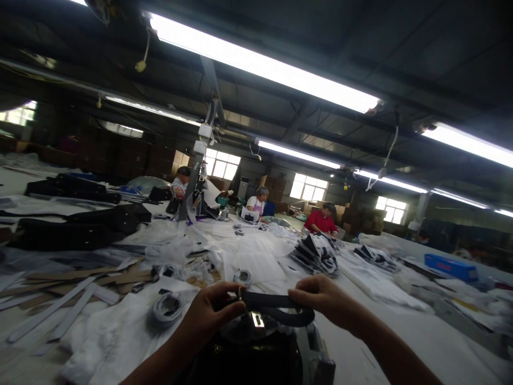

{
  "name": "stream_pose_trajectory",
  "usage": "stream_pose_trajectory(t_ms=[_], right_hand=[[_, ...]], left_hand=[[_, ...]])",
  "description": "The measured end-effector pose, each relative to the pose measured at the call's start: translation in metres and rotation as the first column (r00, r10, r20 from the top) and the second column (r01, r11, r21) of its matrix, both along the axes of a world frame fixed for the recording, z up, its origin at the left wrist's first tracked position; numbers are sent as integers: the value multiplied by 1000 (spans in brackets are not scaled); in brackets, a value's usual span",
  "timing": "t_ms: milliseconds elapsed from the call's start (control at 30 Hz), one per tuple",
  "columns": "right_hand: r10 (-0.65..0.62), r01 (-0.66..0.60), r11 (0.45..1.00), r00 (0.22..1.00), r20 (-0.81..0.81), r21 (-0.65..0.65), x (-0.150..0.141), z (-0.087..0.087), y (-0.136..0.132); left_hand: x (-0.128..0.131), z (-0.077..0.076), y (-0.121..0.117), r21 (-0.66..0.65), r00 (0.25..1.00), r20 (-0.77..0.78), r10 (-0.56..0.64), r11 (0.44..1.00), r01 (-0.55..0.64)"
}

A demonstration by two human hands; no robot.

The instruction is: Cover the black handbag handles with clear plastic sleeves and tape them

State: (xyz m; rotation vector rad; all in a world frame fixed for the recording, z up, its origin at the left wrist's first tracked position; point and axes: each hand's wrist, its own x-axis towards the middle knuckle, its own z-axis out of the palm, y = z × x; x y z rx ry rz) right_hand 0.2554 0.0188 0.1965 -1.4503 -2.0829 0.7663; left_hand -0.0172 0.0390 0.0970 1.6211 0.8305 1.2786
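Observation:
A black strap (268, 300) stretches between my hands and bends back under itself in a loop. My left hand (212, 313) pinches its left end, beside a small gold-coloured metal fitting (240, 293). Closed on the strap farther right is my right hand (326, 299), thumb and fingers pressed together. A gold rectangular buckle (257, 320) shows just below the strap. Under both hands lies a dark, glossy black item (252, 361), possibly a bag, mostly in shadow. A coiled grey roll (166, 309) rests left of my left hand, and a smaller roll (242, 276) sits beyond the strap.
Flat strips (76, 289) and black bags (80, 227) lie at the left. Stacked black-and-white pieces (316, 254) and a blue box (451, 266) are at the right. White sheeting (256, 251) covers the table. Several people, one in a red top (320, 220), sit beyond.

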Motion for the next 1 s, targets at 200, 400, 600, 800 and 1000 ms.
stream_pose_trajectory(t_ms=[200, 400, 600, 800, 1000], right_hand=[[47, -76, 981, 985, 163, 180, -39, 1, -7], [62, -294, 762, 920, 387, 578, -85, -8, -17], [100, -307, 813, 910, 402, 494, -93, -6, -8], [110, -318, 832, 897, 427, 454, -88, 2, 0], [143, -282, 907, 905, 400, 314, -91, 7, 7]], left_hand=[[6, 6, -7, 69, 998, -54, -14, 997, 18], [1, 6, -4, 120, 994, -8, 108, 987, -106], [-23, 17, -11, 207, 950, -98, 298, 939, -273], [-98, -7, -13, 64, 861, -159, 484, 875, -480], [-162, -72, -20, -154, 806, -192, 560, 794, -588]])
